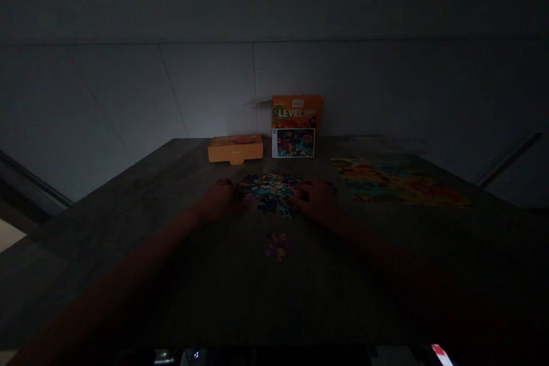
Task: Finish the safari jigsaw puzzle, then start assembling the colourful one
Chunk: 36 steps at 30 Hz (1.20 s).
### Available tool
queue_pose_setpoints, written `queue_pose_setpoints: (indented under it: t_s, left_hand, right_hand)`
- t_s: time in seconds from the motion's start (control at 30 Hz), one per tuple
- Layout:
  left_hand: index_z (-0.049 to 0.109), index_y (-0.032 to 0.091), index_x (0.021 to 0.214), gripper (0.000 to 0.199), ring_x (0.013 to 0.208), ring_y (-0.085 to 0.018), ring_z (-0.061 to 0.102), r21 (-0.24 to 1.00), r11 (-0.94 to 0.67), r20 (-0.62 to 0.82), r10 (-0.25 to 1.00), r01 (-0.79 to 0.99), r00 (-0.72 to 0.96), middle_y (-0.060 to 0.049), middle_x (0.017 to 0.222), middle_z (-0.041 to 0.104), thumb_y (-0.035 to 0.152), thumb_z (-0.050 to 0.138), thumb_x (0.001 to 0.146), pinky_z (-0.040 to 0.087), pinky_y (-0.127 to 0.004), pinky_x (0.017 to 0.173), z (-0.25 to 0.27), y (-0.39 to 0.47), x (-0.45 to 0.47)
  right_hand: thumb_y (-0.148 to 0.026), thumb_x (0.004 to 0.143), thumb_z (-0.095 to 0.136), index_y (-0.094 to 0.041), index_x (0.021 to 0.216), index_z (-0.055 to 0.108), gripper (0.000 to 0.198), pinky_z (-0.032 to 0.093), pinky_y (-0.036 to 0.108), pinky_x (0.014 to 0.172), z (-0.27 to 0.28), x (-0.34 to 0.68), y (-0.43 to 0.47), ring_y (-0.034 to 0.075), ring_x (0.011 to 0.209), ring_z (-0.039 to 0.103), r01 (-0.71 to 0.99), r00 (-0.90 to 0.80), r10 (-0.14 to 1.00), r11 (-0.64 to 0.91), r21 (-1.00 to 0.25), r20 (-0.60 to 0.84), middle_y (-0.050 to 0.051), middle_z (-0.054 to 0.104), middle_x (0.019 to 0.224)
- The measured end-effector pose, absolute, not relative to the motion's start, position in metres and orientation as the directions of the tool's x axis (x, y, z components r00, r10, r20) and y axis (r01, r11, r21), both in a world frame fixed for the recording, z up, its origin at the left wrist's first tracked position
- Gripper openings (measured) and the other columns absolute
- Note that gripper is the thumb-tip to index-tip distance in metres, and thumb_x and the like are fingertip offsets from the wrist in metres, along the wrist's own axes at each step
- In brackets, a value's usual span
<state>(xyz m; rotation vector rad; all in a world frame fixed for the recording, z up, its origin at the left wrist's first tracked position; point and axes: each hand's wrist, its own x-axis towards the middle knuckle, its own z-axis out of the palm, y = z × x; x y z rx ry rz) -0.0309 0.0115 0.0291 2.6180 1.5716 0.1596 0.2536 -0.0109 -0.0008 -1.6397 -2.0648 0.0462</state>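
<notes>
A pile of loose jigsaw puzzle pieces lies on the table in front of me, mostly dark blue and teal with a few yellow ones. My left hand rests at the pile's left edge; dim light blurs its fingers, which look apart, and I make out nothing in them. At the right edge, my right hand reaches over some pieces, thumb and fingers spread. Nearer to me, a small cluster of purple puzzle pieces sits apart from the pile, touched by neither hand.
An orange box lies at the back left of the table. Behind the pile stands an orange "LEVEL UP!" box, with a white-bordered picture card before it. A colourful puzzle picture lies flat on the right. The room is dark.
</notes>
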Motion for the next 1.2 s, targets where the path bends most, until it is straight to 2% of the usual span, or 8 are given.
queue_pose_setpoints:
  t_s: [0.17, 0.3, 0.47, 0.53, 0.7, 0.83, 1.0, 1.2]
  left_hand:
    - [0.071, 0.016, 0.099, 0.04, 0.099, -0.026, 0.061, 0.13, -0.48, 0.037, 0.876, 0.867, 0.48, -0.012, 0.1, 0.068, 0.048, 0.051, 0.085, 0.046, -0.033, 0.085, 0.032, 0.012, -0.027]
    - [0.068, 0.014, 0.091, 0.033, 0.089, -0.023, 0.064, 0.218, -0.42, 0.013, 0.904, 0.881, 0.428, -0.011, 0.096, 0.069, 0.043, 0.054, 0.083, 0.048, -0.03, 0.076, 0.026, 0.017, -0.028]
    - [0.059, 0.014, 0.117, 0.053, 0.086, -0.024, 0.065, 0.376, -0.297, -0.003, 0.947, 0.878, 0.321, -0.011, 0.103, 0.068, 0.047, 0.063, 0.075, 0.049, -0.029, 0.07, 0.02, 0.019, -0.032]
    - [0.06, 0.016, 0.116, 0.055, 0.085, -0.024, 0.065, 0.4, -0.303, -0.004, 0.943, 0.865, 0.333, -0.01, 0.101, 0.069, 0.048, 0.065, 0.073, 0.049, -0.029, 0.069, 0.02, 0.018, -0.033]
    - [0.066, 0.017, 0.092, 0.026, 0.082, -0.025, 0.064, 0.372, -0.396, 0.069, 0.914, 0.839, 0.401, -0.009, 0.092, 0.07, 0.034, 0.063, 0.073, 0.05, -0.033, 0.07, 0.023, 0.015, -0.031]
    - [0.064, 0.018, 0.089, 0.018, 0.084, -0.023, 0.065, 0.436, -0.475, 0.109, 0.871, 0.764, 0.48, -0.007, 0.089, 0.071, 0.018, 0.054, 0.074, 0.05, -0.033, 0.074, 0.026, 0.007, -0.024]
    - [0.062, 0.017, 0.079, 0.018, 0.068, -0.016, 0.059, 0.623, -0.479, 0.131, 0.844, 0.618, 0.521, -0.003, 0.075, 0.065, 0.034, 0.056, 0.082, 0.045, -0.026, 0.061, 0.034, -0.015, -0.002]
    - [0.061, 0.015, 0.077, 0.027, 0.07, -0.014, 0.053, 0.763, -0.498, 0.233, 0.806, 0.412, 0.544, -0.001, 0.073, 0.059, 0.039, 0.052, 0.087, 0.043, -0.024, 0.064, 0.037, -0.03, 0.014]
  right_hand:
    - [-0.046, 0.082, 0.065, -0.018, 0.109, 0.072, 0.04, 0.042, 0.039, 0.093, 0.0, 0.253, -0.01, 0.027, 0.109, 0.057, 0.905, -0.17, 0.917, 0.29, -0.31, 0.361, 0.011, 0.063, 0.119]
    - [-0.043, 0.081, 0.067, -0.017, 0.107, 0.071, 0.037, 0.042, 0.039, 0.093, -0.001, 0.253, -0.01, 0.026, 0.106, 0.058, 0.89, -0.185, 0.899, 0.324, -0.32, 0.396, 0.011, 0.065, 0.115]
    - [-0.037, 0.08, 0.068, -0.018, 0.104, 0.071, 0.03, 0.043, 0.039, 0.093, 0.0, 0.249, -0.014, 0.025, 0.105, 0.059, 0.833, -0.243, 0.815, 0.453, -0.317, 0.526, 0.01, 0.067, 0.11]
    - [-0.032, 0.08, 0.067, -0.018, 0.102, 0.072, 0.026, 0.044, 0.04, 0.093, 0.002, 0.247, -0.017, 0.024, 0.102, 0.06, 0.798, -0.27, 0.766, 0.517, -0.308, 0.584, 0.01, 0.068, 0.109]
    - [-0.024, 0.083, 0.063, -0.018, 0.099, 0.071, 0.019, 0.046, 0.039, 0.089, 0.006, 0.242, -0.024, 0.022, 0.097, 0.062, 0.697, -0.356, 0.661, 0.659, -0.284, 0.66, 0.009, 0.069, 0.104]
    - [-0.024, 0.085, 0.062, -0.018, 0.098, 0.07, 0.017, 0.046, 0.039, 0.088, 0.01, 0.238, -0.03, 0.022, 0.094, 0.063, 0.631, -0.422, 0.592, 0.735, -0.246, 0.686, 0.008, 0.07, 0.097]
    - [-0.039, 0.085, 0.066, -0.018, 0.105, 0.069, 0.029, 0.045, 0.039, 0.09, 0.01, 0.231, -0.04, 0.022, 0.092, 0.064, 0.529, -0.544, 0.542, 0.814, -0.24, 0.64, 0.008, 0.071, 0.096]
    - [-0.027, 0.09, 0.055, -0.019, 0.085, 0.068, 0.016, 0.045, 0.034, 0.084, 0.012, 0.228, -0.045, 0.017, 0.079, 0.064, 0.495, -0.491, 0.559, 0.81, -0.314, 0.669, 0.004, 0.071, 0.08]
